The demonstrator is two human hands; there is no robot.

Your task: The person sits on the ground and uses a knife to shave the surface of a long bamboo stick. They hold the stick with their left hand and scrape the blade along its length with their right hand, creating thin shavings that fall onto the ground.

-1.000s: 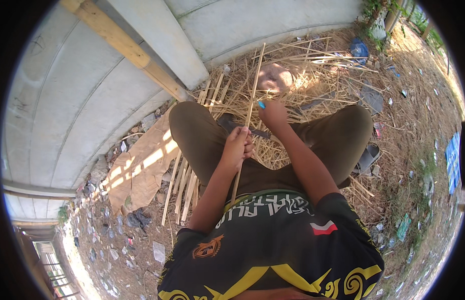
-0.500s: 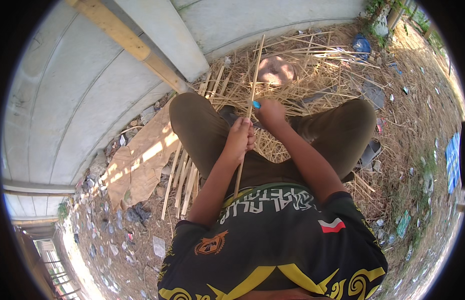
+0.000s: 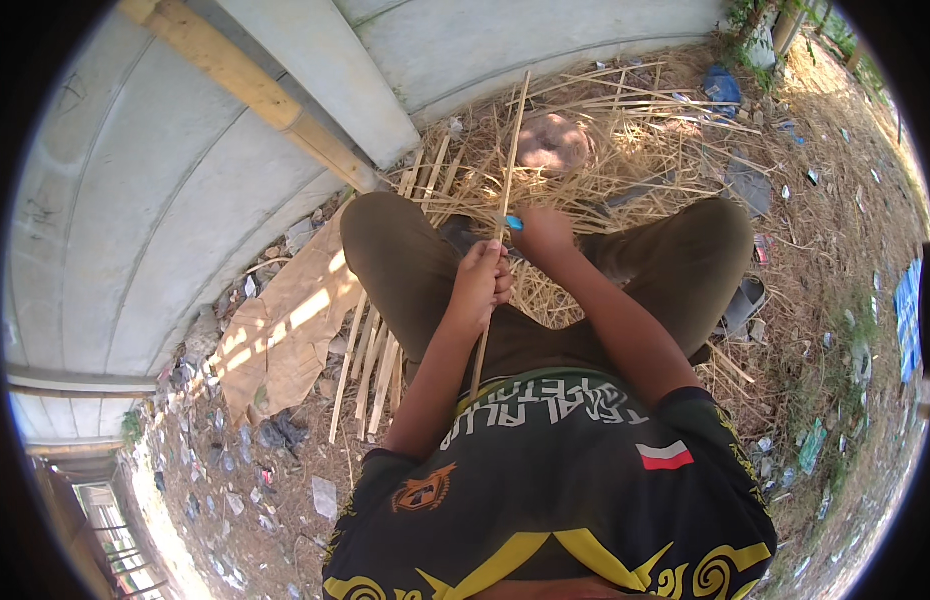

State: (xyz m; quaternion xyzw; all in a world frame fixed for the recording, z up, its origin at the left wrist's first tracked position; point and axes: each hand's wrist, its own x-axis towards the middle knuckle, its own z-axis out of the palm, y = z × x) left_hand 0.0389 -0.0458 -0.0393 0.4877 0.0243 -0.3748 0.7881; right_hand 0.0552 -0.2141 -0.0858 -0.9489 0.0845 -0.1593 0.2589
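Note:
A long, thin bamboo strip runs nearly upright through the view, from above my knees down to my shirt. My left hand is wrapped round its lower part, in front of my lap. Just above and to the right, my right hand is closed round a small tool with a blue handle. The tool's end meets the strip slightly above my left fist; its working edge is too small to make out.
Split bamboo strips lie by my left leg, and more are scattered ahead among curly shavings. A round stone-like block sits beyond my hands. Flattened cardboard lies left, beside a pale wall with a bamboo pole.
My right hand and the blue-handled tool have moved slightly down along the strip, nearer my left fist. My left hand keeps its hold.

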